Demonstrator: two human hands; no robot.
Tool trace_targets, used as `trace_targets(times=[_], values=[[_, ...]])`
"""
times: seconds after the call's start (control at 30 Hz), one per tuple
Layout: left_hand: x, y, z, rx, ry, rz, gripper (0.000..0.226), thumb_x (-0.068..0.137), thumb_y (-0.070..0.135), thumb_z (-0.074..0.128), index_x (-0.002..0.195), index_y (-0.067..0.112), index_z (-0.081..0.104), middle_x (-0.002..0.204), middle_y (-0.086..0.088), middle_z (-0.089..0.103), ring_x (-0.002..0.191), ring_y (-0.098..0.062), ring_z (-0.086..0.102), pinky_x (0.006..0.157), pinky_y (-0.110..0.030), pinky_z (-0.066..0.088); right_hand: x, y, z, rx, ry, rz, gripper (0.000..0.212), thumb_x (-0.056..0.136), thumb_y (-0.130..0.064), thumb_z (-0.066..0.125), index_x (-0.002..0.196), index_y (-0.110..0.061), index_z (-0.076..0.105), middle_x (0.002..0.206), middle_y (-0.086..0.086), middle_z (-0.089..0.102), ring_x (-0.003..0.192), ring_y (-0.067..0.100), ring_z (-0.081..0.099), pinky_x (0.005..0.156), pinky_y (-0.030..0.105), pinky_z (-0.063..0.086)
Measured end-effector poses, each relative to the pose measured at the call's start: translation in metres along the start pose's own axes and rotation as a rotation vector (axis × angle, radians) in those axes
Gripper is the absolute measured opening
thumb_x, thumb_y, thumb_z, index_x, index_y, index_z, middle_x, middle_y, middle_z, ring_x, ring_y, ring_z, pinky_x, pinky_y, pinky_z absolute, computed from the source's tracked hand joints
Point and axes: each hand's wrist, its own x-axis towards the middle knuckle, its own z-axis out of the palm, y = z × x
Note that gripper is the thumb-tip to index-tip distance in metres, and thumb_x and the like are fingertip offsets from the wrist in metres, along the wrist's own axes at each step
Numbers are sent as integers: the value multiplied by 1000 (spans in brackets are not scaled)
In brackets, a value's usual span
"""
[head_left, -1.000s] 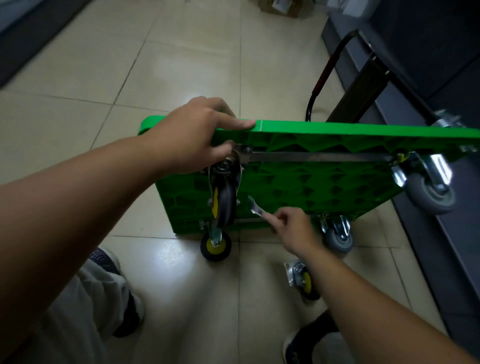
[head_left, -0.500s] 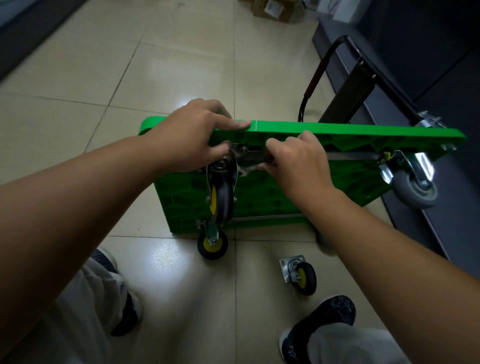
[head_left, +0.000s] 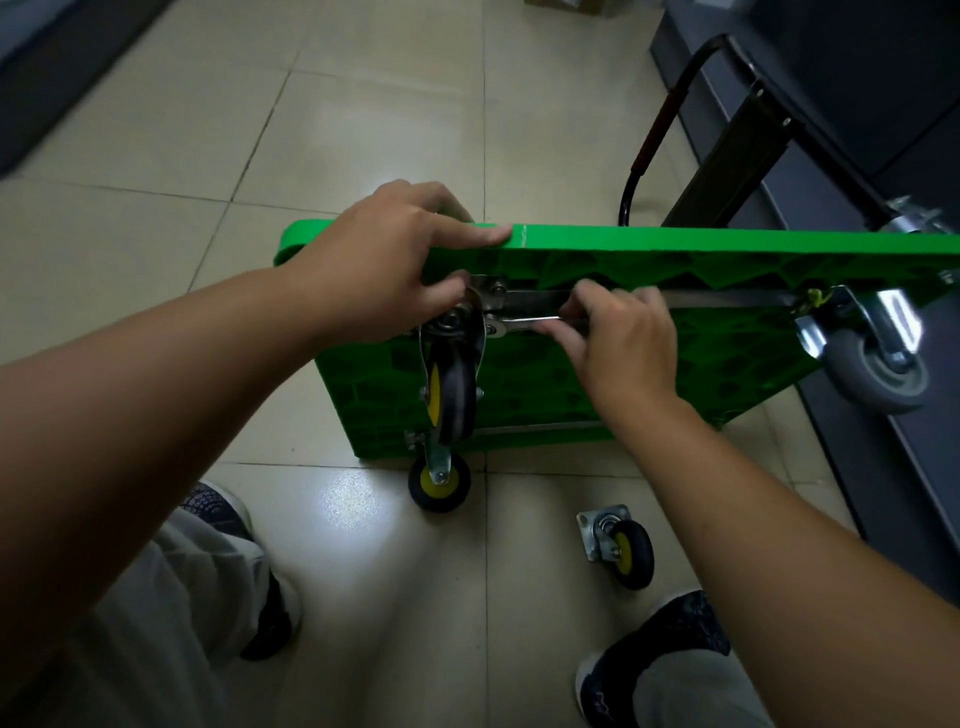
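Note:
A green plastic cart platform (head_left: 649, 249) stands on its edge on the tiled floor, underside toward me. My left hand (head_left: 395, 260) grips its top edge, fingers over the rim and thumb by the mount of a black-and-yellow caster (head_left: 452, 395). My right hand (head_left: 618, 338) pinches a small silver wrench (head_left: 514, 326) whose head sits at the caster's mounting plate (head_left: 491, 291). A second black-and-yellow caster (head_left: 440, 480) touches the floor below. A grey caster (head_left: 878, 374) sits at the platform's right end.
A loose black-and-yellow caster (head_left: 621, 551) lies on the floor by my right shoe (head_left: 660, 654). My left shoe (head_left: 223, 512) is at lower left. The cart's folded black handle (head_left: 654, 135) and a dark cabinet (head_left: 883, 104) stand at right.
My right hand rose from low by the platform with the wrench and brought it up to the caster mount, then shifted slightly right along the wrench. My left hand kept its grip.

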Motion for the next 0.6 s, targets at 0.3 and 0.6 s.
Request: trace_targets(times=[0.3,0.6], values=[[2,-3,0,19,-5,-9,54,94,32,62,146,42,50,131,1,58,120,-19,48,88,-33,39,-57,-41,74,999,-122,845,21,89,-22,76,81,-7,64,68,-3,66,59,5,62,58,23,51],[3,-4,-4,-2,-39,-6,53,94,32,62,145,42,50,130,1,58,120,-17,49,90,-37,45,-93,-48,74,1125,-217,1028,27,87,-26,78,78,-8,60,66,3,69,59,10,65,58,25,49]])
